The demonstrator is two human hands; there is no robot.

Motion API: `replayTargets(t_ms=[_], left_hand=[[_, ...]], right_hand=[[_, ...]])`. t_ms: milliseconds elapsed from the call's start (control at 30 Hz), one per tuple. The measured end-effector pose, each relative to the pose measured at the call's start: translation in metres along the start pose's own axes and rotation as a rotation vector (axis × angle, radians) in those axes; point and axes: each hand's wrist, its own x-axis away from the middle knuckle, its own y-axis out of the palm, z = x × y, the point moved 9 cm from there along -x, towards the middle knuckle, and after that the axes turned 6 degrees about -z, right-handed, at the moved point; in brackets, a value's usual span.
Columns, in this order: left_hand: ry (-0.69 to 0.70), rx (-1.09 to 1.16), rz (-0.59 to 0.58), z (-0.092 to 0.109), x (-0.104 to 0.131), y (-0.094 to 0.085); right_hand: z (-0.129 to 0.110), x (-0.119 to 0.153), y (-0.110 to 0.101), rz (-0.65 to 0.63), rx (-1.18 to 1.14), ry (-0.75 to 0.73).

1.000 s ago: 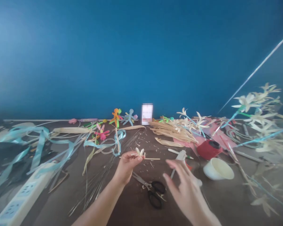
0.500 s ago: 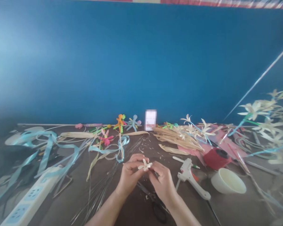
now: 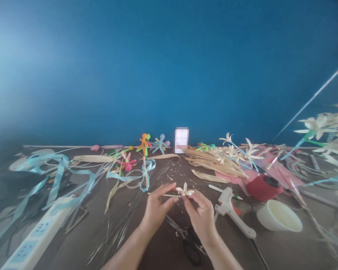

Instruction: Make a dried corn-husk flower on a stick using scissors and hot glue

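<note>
Between the fingertips of my right hand [image 3: 201, 212] is a small cream-white flower [image 3: 185, 190] with narrow, spread petals. My left hand [image 3: 157, 206] is beside it, holding a thin pale stick [image 3: 171, 195] that lies crosswise between thumb and fingers, its right end close to the flower. Whether the stick touches the flower, I cannot tell. Below my hands lie scissors [image 3: 192, 253] with dark handles, partly hidden by my right wrist. A white glue gun [image 3: 233, 214] rests on its side to the right of my right hand.
Right of the glue gun are a white cup [image 3: 281, 217] and a red spool [image 3: 263, 187]. Dried husks [image 3: 214, 163] and finished white flowers [image 3: 315, 125] stand behind. On the left lie thin wires [image 3: 115, 228], blue ribbon [image 3: 58, 174] and a power strip [image 3: 36, 236].
The flower has passed from between both hands into my right hand's fingers, a little to the right. My left fingers have drawn away from it, and the stick now shows. The view has shifted slightly.
</note>
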Motion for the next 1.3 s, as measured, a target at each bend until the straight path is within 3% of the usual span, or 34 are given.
replayTargets(t_ms=[200,367,767,1300], left_hand=[[-0.039,-0.066,0.115,-0.005,-0.001,-0.010],[0.034,-0.137,0.115,0.005,0.000,-0.009],[0.084,-0.110,0.130,0.008,0.005,-0.005],[0.166,-0.111,0.088,0.019,0.007,0.000]], right_hand=[[0.003,-0.002,-0.004,0.033,0.032,-0.011],[0.001,-0.001,0.002,0.012,0.057,-0.024],[-0.004,0.003,0.012,-0.036,0.134,-0.077],[0.004,0.003,0.017,-0.054,0.052,-0.041]])
